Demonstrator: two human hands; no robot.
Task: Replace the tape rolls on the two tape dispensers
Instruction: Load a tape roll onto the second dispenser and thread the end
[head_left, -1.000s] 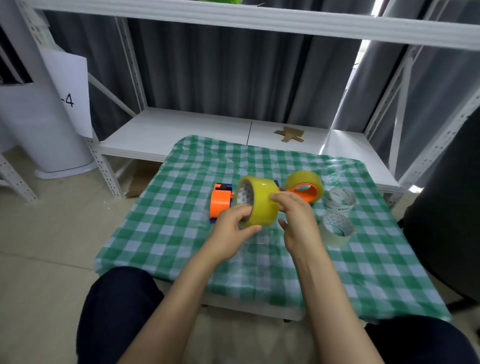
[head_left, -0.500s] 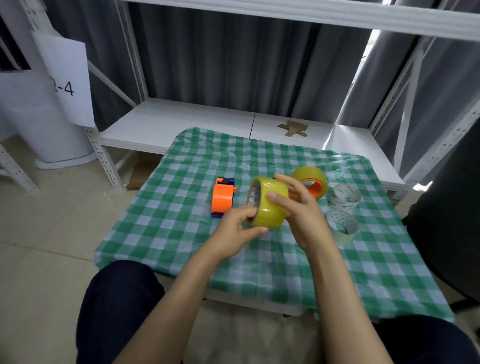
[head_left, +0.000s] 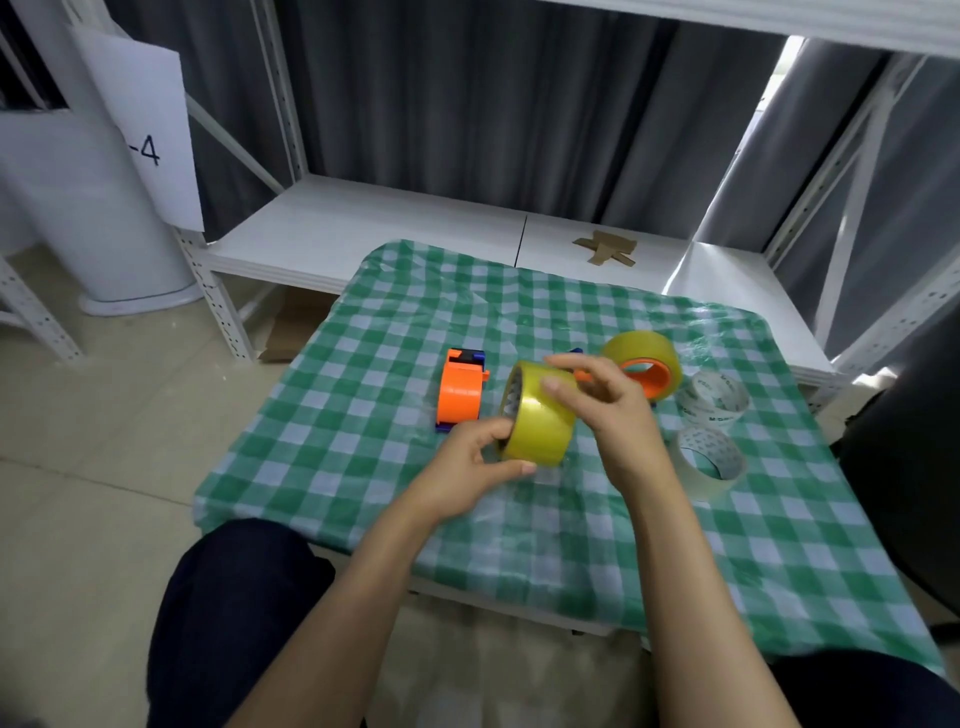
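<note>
yellow tape roll (head_left: 537, 415): glossy, smooth film | orange dispenser (head_left: 460, 389): matt plastic | checked tablecloth (head_left: 571, 519): shiny, wrinkled plastic | shelf (head_left: 363, 234): matt white

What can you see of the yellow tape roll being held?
The yellow tape roll is a glossy, translucent band wound on a core, its open centre facing left. It is held on edge above the green checked cloth. The left hand pinches its lower rim; a fingertip of the right hand rests on top.
</note>
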